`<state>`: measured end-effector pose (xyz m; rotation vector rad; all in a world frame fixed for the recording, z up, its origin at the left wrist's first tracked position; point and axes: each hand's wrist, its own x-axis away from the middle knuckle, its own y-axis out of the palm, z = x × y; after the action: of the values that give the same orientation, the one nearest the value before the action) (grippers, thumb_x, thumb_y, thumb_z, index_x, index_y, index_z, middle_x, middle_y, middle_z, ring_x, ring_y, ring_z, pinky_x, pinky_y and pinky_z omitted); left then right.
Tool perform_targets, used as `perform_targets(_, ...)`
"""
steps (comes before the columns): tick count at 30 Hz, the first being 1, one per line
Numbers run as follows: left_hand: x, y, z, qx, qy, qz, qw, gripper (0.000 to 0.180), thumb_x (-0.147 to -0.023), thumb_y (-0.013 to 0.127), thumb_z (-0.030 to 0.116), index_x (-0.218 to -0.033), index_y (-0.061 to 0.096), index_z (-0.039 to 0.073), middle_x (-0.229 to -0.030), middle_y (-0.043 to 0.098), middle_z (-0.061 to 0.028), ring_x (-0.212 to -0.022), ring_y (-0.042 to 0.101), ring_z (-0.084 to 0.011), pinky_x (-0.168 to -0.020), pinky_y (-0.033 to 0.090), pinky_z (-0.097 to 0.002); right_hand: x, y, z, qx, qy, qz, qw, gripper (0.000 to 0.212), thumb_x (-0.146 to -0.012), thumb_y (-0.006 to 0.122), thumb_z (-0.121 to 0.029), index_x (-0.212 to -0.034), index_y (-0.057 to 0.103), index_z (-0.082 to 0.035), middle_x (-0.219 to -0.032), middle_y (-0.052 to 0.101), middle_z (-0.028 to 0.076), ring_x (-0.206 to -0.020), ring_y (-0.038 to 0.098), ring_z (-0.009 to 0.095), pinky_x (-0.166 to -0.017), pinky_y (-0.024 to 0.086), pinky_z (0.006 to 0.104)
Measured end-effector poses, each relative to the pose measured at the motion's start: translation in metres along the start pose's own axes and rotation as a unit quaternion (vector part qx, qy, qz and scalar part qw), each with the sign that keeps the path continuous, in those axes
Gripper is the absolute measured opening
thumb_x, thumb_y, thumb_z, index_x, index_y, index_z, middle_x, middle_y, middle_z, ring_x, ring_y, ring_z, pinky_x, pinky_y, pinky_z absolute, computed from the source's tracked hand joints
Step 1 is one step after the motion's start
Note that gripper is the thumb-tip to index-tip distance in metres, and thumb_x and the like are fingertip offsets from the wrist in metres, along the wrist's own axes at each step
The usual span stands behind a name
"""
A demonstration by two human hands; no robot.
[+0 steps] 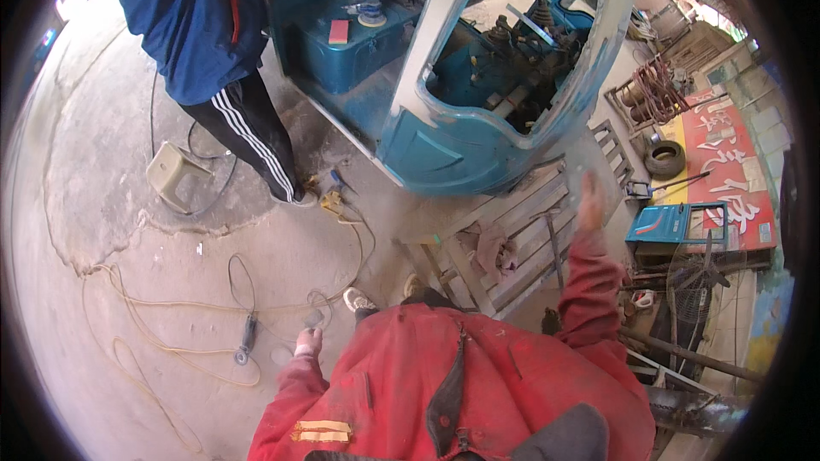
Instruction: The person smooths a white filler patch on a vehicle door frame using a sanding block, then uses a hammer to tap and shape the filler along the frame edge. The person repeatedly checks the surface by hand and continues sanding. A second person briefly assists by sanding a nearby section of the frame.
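Observation:
My left hand [308, 342] hangs low at my left side, its fingers curled. A small grey thing [314, 318] shows just beyond them; its kind is unclear, and a blur lies beside it. My right hand [590, 207] is raised ahead on the right, fingers stretched upward and somewhat smeared. It is nearest the lower right corner of a blue vehicle cab [444, 154]; whether it touches cannot be told. Bare whitish patches mark the cab's window frame. On a blue box inside lie a red block [338, 32] and a round sander-like tool [371, 14].
A person in a blue top [188, 26] stands at the far left by a beige stool [175, 175]. Hoses and an angle grinder [246, 340] lie on the floor. A wooden pallet [504, 265] with a rag is before me. A tyre [665, 159] and blue door panel [675, 224] are right.

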<state>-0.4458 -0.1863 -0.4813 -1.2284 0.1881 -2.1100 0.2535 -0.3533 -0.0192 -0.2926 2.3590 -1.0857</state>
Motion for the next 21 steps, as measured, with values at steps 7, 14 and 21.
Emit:
perform_targets(7, -0.007, -0.068, 0.193, -0.038, 0.151, 0.056, 0.986, 0.050, -0.098, 0.058, 0.041, -0.122, 0.068, -0.002, -0.108, 0.073, -0.0240, -0.105, 0.071, -0.0362, -0.093, 0.053, -0.0424, 0.120, 0.085, -0.091, -0.286, -0.073, -0.242, 0.924, 0.047, -0.110, 0.046, -0.026, -0.151, 0.047, -0.003, -0.146, 0.058, 0.019, -0.135, 0.056, 0.030, -0.111, 0.042, 0.0400)
perform_targets(14, 0.053, -0.073, 0.463, 0.215, 0.375, -0.064, 0.899, 0.054, -0.105, 0.056, 0.024, -0.150, 0.043, -0.002, -0.142, 0.058, -0.0191, -0.127, 0.059, -0.0266, -0.106, 0.046, -0.0365, 0.128, 0.141, -0.187, -0.183, -0.264, -0.284, 0.903, 0.057, -0.103, 0.049, -0.013, -0.157, 0.036, -0.002, -0.155, 0.045, 0.023, -0.144, 0.044, 0.036, -0.118, 0.035, 0.0420)
perform_targets(21, 0.039, -0.044, 0.546, 0.347, 0.415, -0.007, 0.841, 0.053, -0.109, 0.046, 0.025, -0.154, 0.039, -0.004, -0.149, 0.051, -0.0155, -0.133, 0.052, -0.0222, -0.110, 0.041, -0.0317, 0.099, 0.184, -0.203, -0.174, -0.345, -0.252, 0.887, 0.081, -0.089, 0.063, -0.015, -0.158, 0.026, 0.005, -0.161, 0.028, 0.030, -0.141, 0.040, 0.047, -0.117, 0.034, 0.0497)
